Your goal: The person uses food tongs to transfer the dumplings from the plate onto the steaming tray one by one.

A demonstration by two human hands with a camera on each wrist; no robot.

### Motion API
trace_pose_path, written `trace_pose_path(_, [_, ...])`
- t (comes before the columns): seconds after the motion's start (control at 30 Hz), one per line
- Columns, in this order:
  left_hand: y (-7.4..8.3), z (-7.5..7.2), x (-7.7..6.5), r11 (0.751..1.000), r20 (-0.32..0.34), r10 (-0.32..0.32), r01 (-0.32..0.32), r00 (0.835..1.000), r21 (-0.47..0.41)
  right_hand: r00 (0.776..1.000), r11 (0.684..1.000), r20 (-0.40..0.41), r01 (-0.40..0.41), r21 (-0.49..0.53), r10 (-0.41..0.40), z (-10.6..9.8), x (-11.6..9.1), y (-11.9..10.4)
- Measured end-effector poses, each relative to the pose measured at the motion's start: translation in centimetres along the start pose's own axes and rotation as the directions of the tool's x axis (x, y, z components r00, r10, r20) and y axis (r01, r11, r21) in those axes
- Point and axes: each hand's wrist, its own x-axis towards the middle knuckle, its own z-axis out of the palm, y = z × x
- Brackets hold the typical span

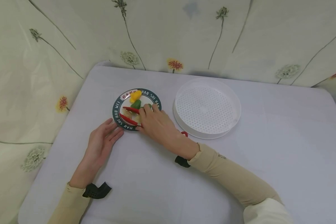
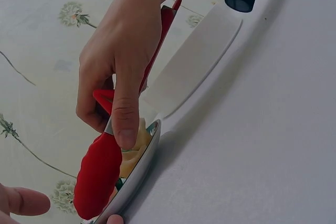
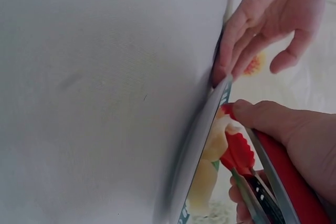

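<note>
My right hand [image 1: 162,126] grips metal tongs with red scalloped tips [image 1: 128,120], reaching over four o'clock of the round white plate with a dark-green lettered rim [image 1: 115,116]. The tips stand apart, seemingly to straddle pale yellowish pieces [image 2: 131,161]. My left hand [image 1: 102,143] is relaxed, fingers extended, touching the rim near seven o'clock, probably to steady it. A bright yellow piece [image 1: 135,96] lies toward twelve. The round white perforated plastic tray [image 1: 207,109] sits near the plate's three o'clock.

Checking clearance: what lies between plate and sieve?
The head view shows bare cloth between plate and sieve; the right hand, gripping tongs, spans its near end.
</note>
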Motion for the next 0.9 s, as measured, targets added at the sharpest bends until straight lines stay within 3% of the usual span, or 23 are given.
trace_pose_path(0.47, [-0.1,0.0,-0.1,1.000,-0.010,0.003,-0.003,1.000,0.012,0.999,0.999,0.011,-0.039,-0.014,0.039,0.1,0.3,-0.9])
trace_pose_path(0.9, [0.0,0.2,0.0,1.000,-0.018,0.003,-0.003,1.000,0.016,1.000,1.000,-0.005,-0.009,-0.030,0.009,0.0,0.3,-1.1])
